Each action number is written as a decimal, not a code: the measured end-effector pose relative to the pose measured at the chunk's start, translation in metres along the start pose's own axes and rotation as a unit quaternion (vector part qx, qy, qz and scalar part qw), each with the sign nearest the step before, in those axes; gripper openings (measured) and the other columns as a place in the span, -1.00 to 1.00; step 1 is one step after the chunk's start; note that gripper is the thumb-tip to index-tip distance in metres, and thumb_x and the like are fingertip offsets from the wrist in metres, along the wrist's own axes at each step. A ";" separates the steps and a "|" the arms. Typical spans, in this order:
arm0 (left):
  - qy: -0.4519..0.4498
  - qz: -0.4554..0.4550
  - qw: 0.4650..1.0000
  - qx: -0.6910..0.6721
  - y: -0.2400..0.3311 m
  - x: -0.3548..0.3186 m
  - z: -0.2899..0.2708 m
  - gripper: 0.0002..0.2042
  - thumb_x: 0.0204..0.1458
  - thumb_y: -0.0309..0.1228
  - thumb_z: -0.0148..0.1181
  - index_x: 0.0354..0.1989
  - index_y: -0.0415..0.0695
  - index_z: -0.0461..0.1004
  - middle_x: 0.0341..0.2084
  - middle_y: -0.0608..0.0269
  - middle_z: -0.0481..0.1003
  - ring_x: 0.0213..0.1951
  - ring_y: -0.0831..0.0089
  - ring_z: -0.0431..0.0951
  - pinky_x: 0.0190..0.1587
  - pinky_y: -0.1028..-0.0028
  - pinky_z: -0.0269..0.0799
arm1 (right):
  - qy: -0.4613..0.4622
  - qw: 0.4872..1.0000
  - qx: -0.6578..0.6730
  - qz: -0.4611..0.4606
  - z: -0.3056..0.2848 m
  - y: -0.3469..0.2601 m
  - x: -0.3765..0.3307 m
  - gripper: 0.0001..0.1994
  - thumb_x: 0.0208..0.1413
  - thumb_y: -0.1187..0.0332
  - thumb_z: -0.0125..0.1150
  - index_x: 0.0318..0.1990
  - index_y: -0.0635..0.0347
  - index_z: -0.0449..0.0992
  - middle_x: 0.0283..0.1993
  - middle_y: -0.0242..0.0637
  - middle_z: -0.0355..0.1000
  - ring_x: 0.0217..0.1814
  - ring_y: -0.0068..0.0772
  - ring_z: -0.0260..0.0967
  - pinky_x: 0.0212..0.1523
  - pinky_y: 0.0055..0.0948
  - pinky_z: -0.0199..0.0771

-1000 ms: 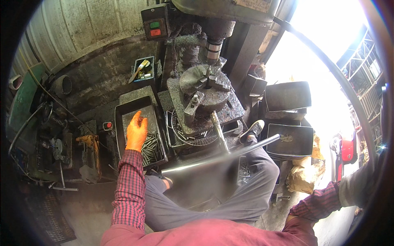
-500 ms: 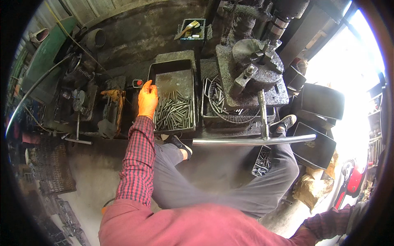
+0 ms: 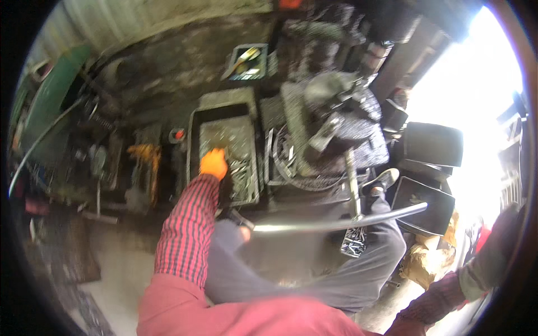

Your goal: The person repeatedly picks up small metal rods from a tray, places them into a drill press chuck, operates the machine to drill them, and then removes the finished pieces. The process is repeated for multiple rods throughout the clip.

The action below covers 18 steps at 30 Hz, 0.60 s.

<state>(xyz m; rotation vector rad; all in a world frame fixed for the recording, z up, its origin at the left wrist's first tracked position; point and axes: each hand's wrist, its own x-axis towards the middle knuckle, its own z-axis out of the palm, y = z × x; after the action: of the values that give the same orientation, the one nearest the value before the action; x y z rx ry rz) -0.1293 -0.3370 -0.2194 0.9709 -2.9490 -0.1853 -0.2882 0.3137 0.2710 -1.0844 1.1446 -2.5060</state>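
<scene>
My left hand (image 3: 214, 163), in an orange glove, is inside the oblong metal tray (image 3: 192, 134). It is over the left side of the loose short metal pins (image 3: 241, 178). Motion blurs the glove, but its outline is compact with the fingers curled downward. Whatever lies under them is hidden. At the lower right, my right arm (image 3: 431, 299) reaches out to the side in a checked sleeve. Past its grey cuff, a dark shape near the picture's rim may be my right hand (image 3: 501, 243); its fingers cannot be made out.
Right of the tray stands a drilling machine with a chuck on its table (image 3: 330, 112) and a long metal bar (image 3: 342, 224) in front. A small box of pins (image 3: 354, 242) is near my right leg. Black bins (image 3: 431, 144) stand at the right. A blue bin (image 3: 246, 63) holds a brush.
My left hand has moved from above the tray's left edge down and in over the pins. The whole view has shifted and blurred. My right arm has lifted a little.
</scene>
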 end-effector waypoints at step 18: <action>-0.078 0.231 0.942 0.230 -0.018 0.035 0.054 -0.68 0.37 -0.27 0.00 0.02 -0.18 0.63 -0.09 0.06 0.69 -0.03 0.11 0.68 0.05 0.05 0.52 | 0.146 0.958 -0.247 -0.008 -0.032 0.052 -0.069 -0.15 0.35 -0.48 -0.10 0.08 0.25 0.66 -0.09 0.04 0.62 0.01 0.12 0.59 0.37 0.31 0.41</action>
<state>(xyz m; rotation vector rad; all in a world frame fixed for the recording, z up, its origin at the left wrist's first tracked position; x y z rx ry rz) -0.1503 -0.3664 -0.2756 0.2521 -3.3338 0.4814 -0.2671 0.3267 0.1820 -0.8264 1.9261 -2.5158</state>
